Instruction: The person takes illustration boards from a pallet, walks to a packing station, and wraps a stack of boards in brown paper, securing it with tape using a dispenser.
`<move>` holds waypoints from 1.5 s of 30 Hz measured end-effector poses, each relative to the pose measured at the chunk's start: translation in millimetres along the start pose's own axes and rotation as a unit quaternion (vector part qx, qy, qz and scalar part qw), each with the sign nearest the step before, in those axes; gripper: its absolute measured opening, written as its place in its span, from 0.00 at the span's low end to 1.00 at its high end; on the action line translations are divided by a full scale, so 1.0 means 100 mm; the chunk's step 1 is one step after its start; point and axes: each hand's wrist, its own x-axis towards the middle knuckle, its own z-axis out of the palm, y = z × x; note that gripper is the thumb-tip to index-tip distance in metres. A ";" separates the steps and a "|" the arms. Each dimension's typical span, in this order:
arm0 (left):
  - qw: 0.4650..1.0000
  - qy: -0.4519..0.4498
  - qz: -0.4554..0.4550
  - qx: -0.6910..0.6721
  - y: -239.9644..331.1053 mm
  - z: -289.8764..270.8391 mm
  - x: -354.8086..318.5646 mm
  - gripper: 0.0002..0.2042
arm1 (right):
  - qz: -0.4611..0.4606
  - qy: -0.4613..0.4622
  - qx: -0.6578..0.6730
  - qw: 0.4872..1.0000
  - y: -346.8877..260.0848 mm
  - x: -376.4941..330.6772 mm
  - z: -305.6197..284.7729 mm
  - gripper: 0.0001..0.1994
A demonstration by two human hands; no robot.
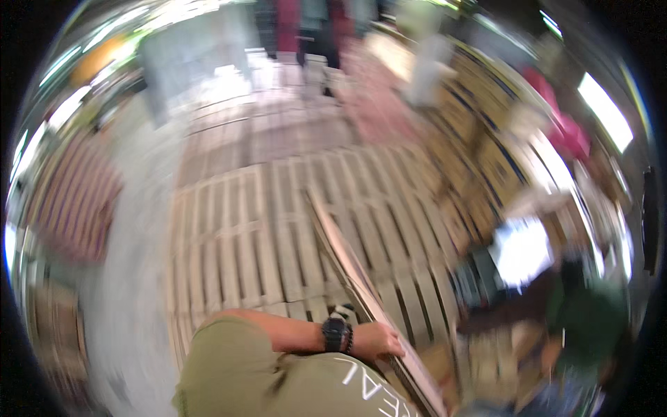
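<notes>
Left hand (pixel 379 340) grips a long flat cardboard sheet (pixel 361 278) over pale pallets (pixel 236 236); right hand unseen.

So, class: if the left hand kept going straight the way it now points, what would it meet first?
The left hand points right and already rests on the flat board. Going on, it would meet that board first; depth is unclear in the blur.

A long board (pixel 361 278) lies tilted over the pallets (pixel 236 243), the left hand (pixel 379 340) on its near end; stacked boxes (pixel 479 153) stand right.
</notes>
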 end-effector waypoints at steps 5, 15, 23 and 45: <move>0.974 0.112 -0.181 0.076 0.16 -0.27 -0.98 0.20 | 0.143 -0.059 -0.155 0.976 0.07 0.10 0.99 0.30; 0.843 0.332 -0.406 0.117 0.47 -0.35 -2.37 0.17 | -0.219 -0.542 -0.529 0.616 0.92 0.81 1.85 0.40; 0.678 0.410 -0.608 0.051 0.44 -0.78 -3.69 0.23 | 0.271 -0.104 -0.439 0.850 2.98 1.82 3.55 0.19; 0.069 0.723 -0.668 0.164 -0.39 -2.09 -6.47 0.10 | 0.340 -0.433 -0.661 0.509 5.20 3.34 5.95 0.15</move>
